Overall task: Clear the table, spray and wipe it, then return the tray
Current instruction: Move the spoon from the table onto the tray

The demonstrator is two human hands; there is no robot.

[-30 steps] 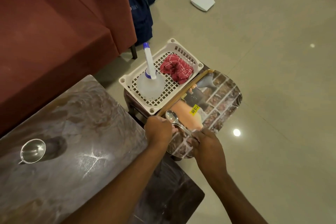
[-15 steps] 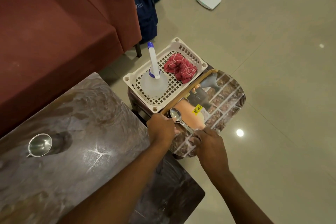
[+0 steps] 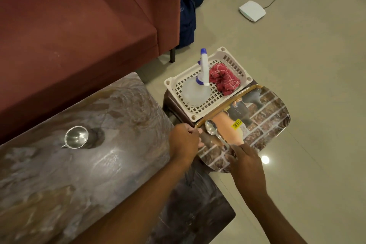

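Note:
A printed tray with a brick pattern and a yellow sticker lies on a small stool beside the table. A steel spoon lies on it. My left hand grips the tray's near-left rim. My right hand holds the tray's near edge, its fingers by the spoon's handle. Behind the tray, a white plastic basket holds a spray bottle and a red checked cloth. On the dark marble table stands a steel cup.
A red sofa runs along the table's far side. A dark blue bag leans at the sofa's end. A white device with a cable lies on the tiled floor at the back right.
The camera view has shifted, so the scene sits further right and lower. Both hands stay on the tray, and the spoon remains on it.

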